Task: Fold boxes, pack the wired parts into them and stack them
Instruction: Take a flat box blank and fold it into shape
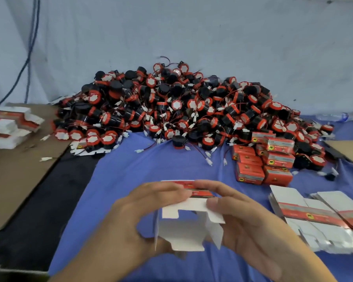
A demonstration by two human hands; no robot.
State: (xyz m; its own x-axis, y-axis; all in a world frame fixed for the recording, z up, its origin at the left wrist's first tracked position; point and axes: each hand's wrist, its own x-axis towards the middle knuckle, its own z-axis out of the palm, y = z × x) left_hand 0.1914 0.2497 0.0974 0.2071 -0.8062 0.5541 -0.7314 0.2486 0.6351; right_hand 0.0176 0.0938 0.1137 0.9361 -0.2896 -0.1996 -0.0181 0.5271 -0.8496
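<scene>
Far left lies a heap of flat blanks [10,127]; behind, wired parts [181,110], too many to count. Near centre, left hand [135,216] and right hand [245,218] curl round one half-folded box [188,222]. It looks like light, thin card that creases easily, best held by its walls. Right: roughly eight packed boxes [263,161].

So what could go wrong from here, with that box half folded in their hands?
The half-folded box, held between the left hand and right hand, has flaps hanging loose; one could crease or tuck in wrongly. The wired parts lie tangled in a heap, so pulling one out may drag others along. The packed boxes sit right against that heap and might get knocked.
</scene>
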